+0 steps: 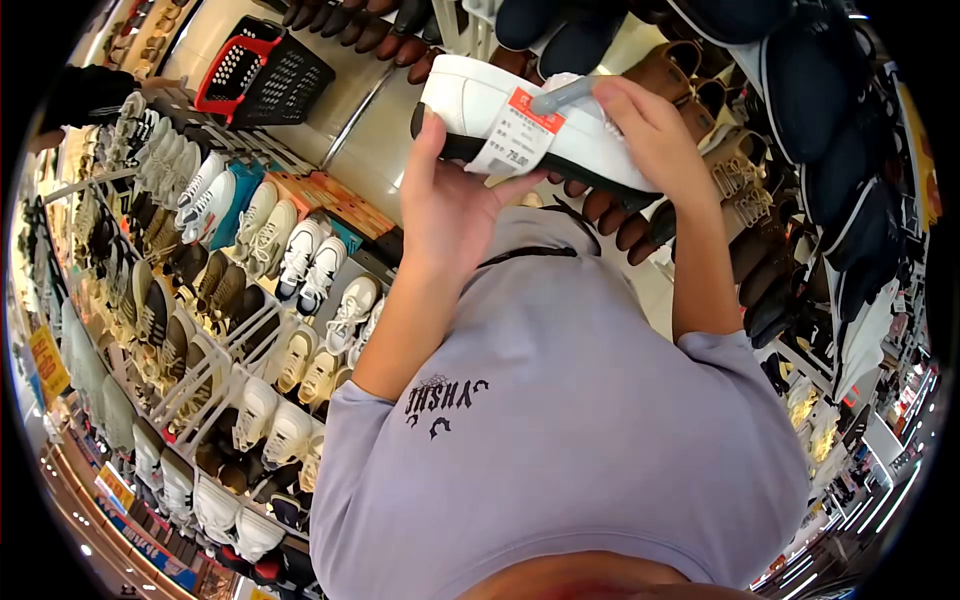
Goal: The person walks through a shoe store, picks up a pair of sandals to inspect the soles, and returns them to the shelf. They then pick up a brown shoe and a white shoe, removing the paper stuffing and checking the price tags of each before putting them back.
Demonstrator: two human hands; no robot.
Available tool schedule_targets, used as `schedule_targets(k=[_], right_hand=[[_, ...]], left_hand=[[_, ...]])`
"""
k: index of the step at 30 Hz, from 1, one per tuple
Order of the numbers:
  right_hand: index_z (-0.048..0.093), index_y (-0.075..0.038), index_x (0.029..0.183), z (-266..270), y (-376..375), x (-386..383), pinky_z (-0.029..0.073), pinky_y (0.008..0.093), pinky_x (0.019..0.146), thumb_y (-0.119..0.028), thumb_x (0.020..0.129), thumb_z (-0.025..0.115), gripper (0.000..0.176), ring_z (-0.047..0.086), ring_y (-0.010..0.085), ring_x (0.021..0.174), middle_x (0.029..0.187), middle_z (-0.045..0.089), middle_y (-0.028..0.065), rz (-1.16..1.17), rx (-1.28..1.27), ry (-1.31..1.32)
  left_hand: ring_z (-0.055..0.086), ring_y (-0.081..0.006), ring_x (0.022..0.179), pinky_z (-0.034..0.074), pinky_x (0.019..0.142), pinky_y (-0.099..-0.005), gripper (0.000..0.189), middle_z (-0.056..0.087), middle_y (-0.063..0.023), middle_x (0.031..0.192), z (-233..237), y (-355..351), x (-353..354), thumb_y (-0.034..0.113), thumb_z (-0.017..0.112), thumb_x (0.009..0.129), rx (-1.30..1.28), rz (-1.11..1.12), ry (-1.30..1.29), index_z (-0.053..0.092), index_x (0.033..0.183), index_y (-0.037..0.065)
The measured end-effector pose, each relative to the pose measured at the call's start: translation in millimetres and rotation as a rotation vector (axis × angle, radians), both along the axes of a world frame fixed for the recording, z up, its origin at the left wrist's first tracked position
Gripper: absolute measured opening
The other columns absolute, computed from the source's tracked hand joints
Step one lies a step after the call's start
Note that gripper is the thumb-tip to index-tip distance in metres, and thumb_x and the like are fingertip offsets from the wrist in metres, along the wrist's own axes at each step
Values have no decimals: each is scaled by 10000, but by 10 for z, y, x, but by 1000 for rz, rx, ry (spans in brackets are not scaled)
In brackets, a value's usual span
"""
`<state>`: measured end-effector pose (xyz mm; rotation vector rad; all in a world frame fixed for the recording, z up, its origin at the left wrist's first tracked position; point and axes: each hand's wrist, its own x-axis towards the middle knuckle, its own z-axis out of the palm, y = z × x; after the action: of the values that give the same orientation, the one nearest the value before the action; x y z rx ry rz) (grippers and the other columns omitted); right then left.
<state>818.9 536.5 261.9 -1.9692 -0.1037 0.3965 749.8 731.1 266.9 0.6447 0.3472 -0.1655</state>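
Observation:
A white shoe (460, 88) with a black sole lies on its side in front of my chest. My left hand (450, 205) grips it from below at one end, thumb against the sole edge. A red-and-white price tag (522, 140) reading 79.00 hangs across the shoe's side. Over the shoe's upper edge, my right hand (655, 130) has its fingers closed at the end of a grey, elongated plastic piece (565, 97); its other end meets the tag. The fingertips are partly hidden.
Shelves of paired shoes (310, 260) run along the left. Dark shoes (830, 90) hang close on the right. A black shopping basket (290, 80) with a red rim stands at the upper left, near another person's dark sleeve (95, 95).

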Motion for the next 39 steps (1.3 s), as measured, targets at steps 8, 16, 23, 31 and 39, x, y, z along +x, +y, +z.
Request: schedule_targets(k=[8, 16, 23, 31, 39], right_hand=[[569, -16, 1116, 237, 266, 121, 468, 255, 618, -336, 923, 482, 384, 569, 108, 751, 830, 621, 55, 20, 168, 281], [510, -5, 1193, 222, 313, -295, 518, 282, 716, -253, 868, 555, 411, 579, 155, 859, 1064, 564, 103, -287, 566, 207], [565, -45, 1135, 293, 309, -786, 521, 286, 707, -296, 877, 563, 360, 586, 94, 868, 976, 602, 22, -620, 566, 189], [547, -8, 1134, 278, 352, -1095, 565, 362, 623, -339, 898, 514, 407, 636, 156, 840, 998, 620, 84, -856, 575, 193], [536, -40, 1146, 184, 546, -899, 566, 395, 559, -449, 845, 566, 509, 639, 189, 851, 1014, 617, 78, -739, 874, 467]], left_hand=[[478, -331, 1160, 464, 863, -598, 652, 454, -176, 1255, 7, 562, 267, 496, 498, 852, -69, 0, 3, 368, 1276, 18], [347, -421, 1224, 339, 951, -684, 696, 373, -225, 1314, -42, 859, 624, 482, 540, 839, -214, -130, 92, 364, 1300, -9], [525, -339, 1112, 361, 919, -647, 605, 604, -155, 1110, -188, 897, 881, 552, 483, 865, -54, -543, 226, 508, 1185, 39], [579, -242, 999, 529, 803, -469, 529, 534, -110, 1156, -322, 811, 827, 419, 484, 911, 279, -682, 16, 375, 1288, 64], [603, -212, 921, 574, 720, -373, 545, 538, -116, 1075, -228, 969, 789, 141, 663, 818, 326, -305, -328, 351, 1254, 41]])
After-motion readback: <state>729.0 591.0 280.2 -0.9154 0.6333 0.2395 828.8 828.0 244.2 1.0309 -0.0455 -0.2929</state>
